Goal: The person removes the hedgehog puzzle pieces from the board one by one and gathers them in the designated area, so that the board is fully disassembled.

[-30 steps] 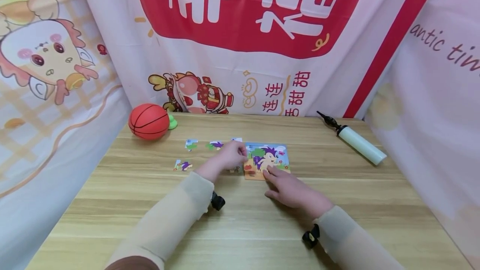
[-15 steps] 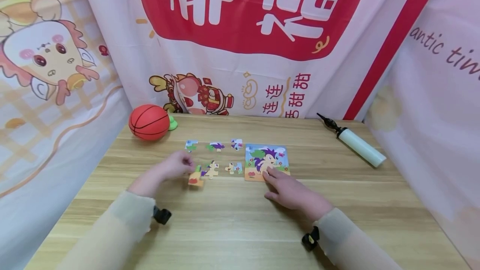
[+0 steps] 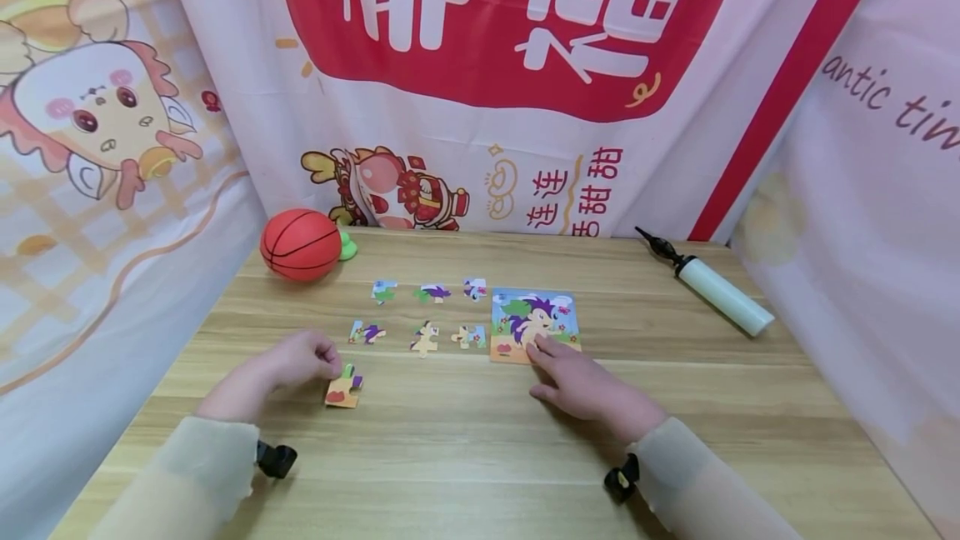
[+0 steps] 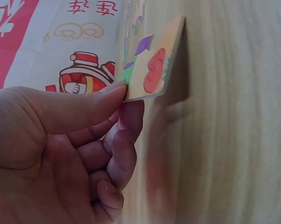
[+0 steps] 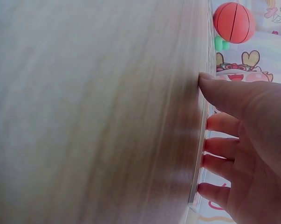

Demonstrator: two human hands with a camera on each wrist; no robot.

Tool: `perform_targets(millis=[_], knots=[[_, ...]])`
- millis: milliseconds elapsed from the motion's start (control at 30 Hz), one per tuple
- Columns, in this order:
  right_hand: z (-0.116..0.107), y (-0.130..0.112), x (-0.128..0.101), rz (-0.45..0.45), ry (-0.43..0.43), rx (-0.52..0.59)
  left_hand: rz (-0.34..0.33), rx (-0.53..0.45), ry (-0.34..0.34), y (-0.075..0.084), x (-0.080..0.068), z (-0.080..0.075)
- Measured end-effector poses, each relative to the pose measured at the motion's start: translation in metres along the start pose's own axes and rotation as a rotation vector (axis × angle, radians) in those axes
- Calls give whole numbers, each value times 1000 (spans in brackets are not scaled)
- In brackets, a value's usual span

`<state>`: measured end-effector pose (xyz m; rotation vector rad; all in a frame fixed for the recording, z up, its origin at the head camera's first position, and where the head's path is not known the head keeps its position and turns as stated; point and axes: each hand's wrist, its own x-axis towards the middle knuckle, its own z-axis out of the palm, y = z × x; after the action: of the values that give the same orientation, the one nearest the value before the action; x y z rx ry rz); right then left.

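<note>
In the head view my right hand point(image 3: 581, 386) covers the lower edge of the puzzle board point(image 3: 536, 322), so I can't tell what is printed there. The loose pieces point(image 3: 424, 337) left of the board are too small to make out their pictures. In my left wrist view the table point(image 4: 233, 140) is blurred, and my left hand point(image 4: 61, 149) is cut off at the left and bottom edges. The green thing point(image 3: 347, 245) behind the ball point(image 3: 301, 243) is mostly hidden.

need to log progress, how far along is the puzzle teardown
Six loose pieces already lie in two rows on the table. The left hand pinches a seventh piece near the table. The right hand presses on the puzzle board, where some picture remains.
</note>
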<state>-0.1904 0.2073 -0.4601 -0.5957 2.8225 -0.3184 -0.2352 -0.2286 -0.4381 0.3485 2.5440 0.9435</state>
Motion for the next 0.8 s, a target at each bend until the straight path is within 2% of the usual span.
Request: perform_targets(millis=[133, 300, 467, 633, 800], knots=[[0, 0, 0, 3, 0, 6, 7, -2, 10, -6, 3, 4], [1, 1, 0, 0, -2, 7, -68, -4, 4, -6, 6, 5], [0, 3, 0, -5, -3, 6, -101, 9, 16, 1, 10, 2], [0, 4, -1, -21, -3, 15, -72, 33, 45, 22, 21, 4], [0, 4, 0, -17, -10, 14, -23, 25, 44, 64, 43, 20]])
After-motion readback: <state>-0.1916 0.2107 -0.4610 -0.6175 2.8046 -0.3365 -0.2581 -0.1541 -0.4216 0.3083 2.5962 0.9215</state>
